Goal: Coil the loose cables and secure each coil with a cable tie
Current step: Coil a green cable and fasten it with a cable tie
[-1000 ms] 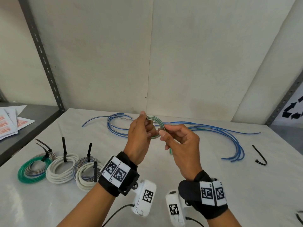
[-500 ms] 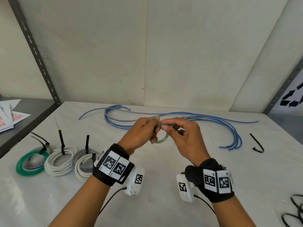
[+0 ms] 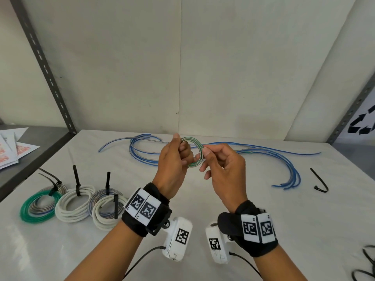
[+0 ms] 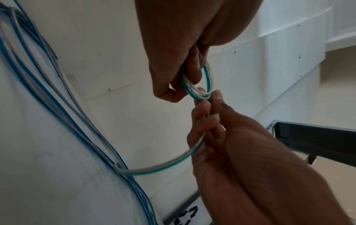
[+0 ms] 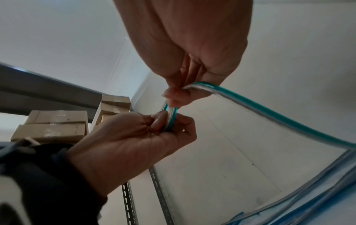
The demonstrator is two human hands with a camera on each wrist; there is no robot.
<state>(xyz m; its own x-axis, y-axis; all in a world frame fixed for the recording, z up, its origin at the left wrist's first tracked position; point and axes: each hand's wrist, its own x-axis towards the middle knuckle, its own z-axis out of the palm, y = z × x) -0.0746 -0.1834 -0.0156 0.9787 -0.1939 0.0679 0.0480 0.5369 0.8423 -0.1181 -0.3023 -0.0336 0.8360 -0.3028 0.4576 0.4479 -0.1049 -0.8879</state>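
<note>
While the left hand [image 3: 172,159] grips a small green coil [image 3: 195,152] above the bench [image 3: 263,199], the right hand [image 3: 221,169] pinches its loose tail [image 4: 163,164].

The green-striped cable [image 3: 195,153] pinched between the fingers [image 3: 206,152] is clear, glossy plastic. Beyond the fingertips, the blue cables [image 3: 142,157] share that smooth sheen. Below the wrists, the table [image 3: 304,230] looks smooth and faintly glossy, the white coils [image 3: 75,205] matt, their black ties [image 3: 76,180] dull plastic
</note>
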